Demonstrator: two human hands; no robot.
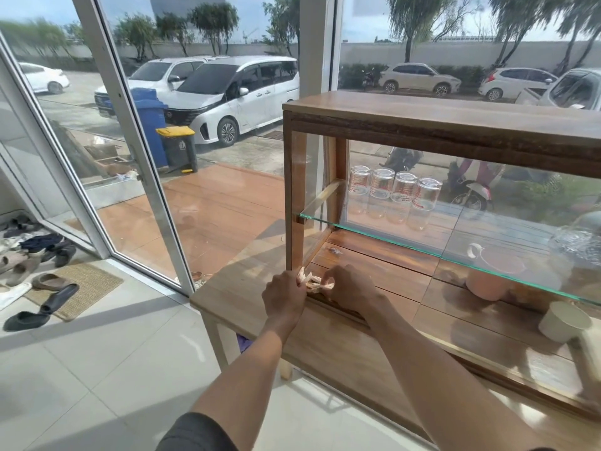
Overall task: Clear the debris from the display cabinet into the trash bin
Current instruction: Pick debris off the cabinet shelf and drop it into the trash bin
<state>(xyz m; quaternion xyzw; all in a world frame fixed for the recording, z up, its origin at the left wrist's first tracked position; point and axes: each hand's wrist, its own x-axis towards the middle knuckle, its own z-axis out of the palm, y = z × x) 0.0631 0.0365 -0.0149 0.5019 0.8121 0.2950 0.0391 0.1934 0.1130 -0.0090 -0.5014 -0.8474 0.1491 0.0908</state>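
The wooden display cabinet [422,115] with glass sides stands on a low wooden table [240,288]. At the front left corner of its bottom shelf both hands meet over pale crumpled debris [313,281]. My left hand [284,296] is closed on one end of it and my right hand [349,288] pinches the other end. A small dark scrap [335,251] lies further back on the same shelf. A grey trash bin with a yellow lid [179,146] stands outside, beyond the glass door.
Several upturned glasses [393,196] stand on the glass shelf [390,240]. A pink mug [494,275], a clear glass item [575,245] and a cream cup [564,322] sit to the right. A glass door [130,151] stands at the left, shoes and a mat [81,288] beside it.
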